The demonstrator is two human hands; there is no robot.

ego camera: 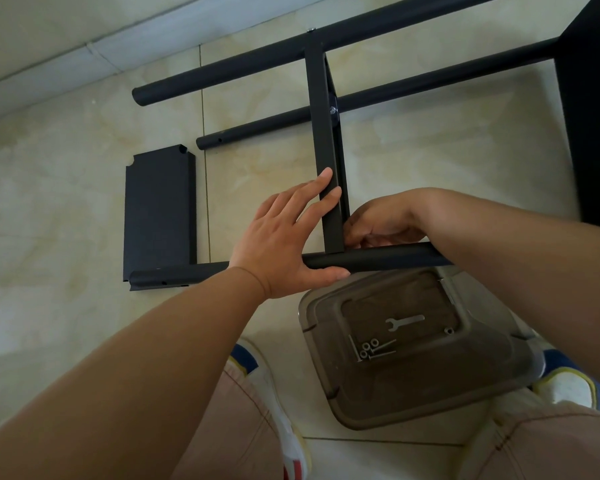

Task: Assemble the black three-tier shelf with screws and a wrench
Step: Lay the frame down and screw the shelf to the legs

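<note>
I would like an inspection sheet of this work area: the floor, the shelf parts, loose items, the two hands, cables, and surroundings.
Surface: beige tiled floor, bare where visible.
Job's things: black shelf frame lies partly assembled, with a bolt at one pole joint; loose shelf panel lies flat to the left; wrench and screws sit in a brown plastic bin.
Clutter: nothing seen.
Hands: left hand presses straight fingers on the crossbar, thumb under the near pole; right hand has fingers curled at the joint, what they hold is hidden.
Cables: nothing seen.
Surroundings: wall base at top left; the person's shoes beside the bin.
</note>
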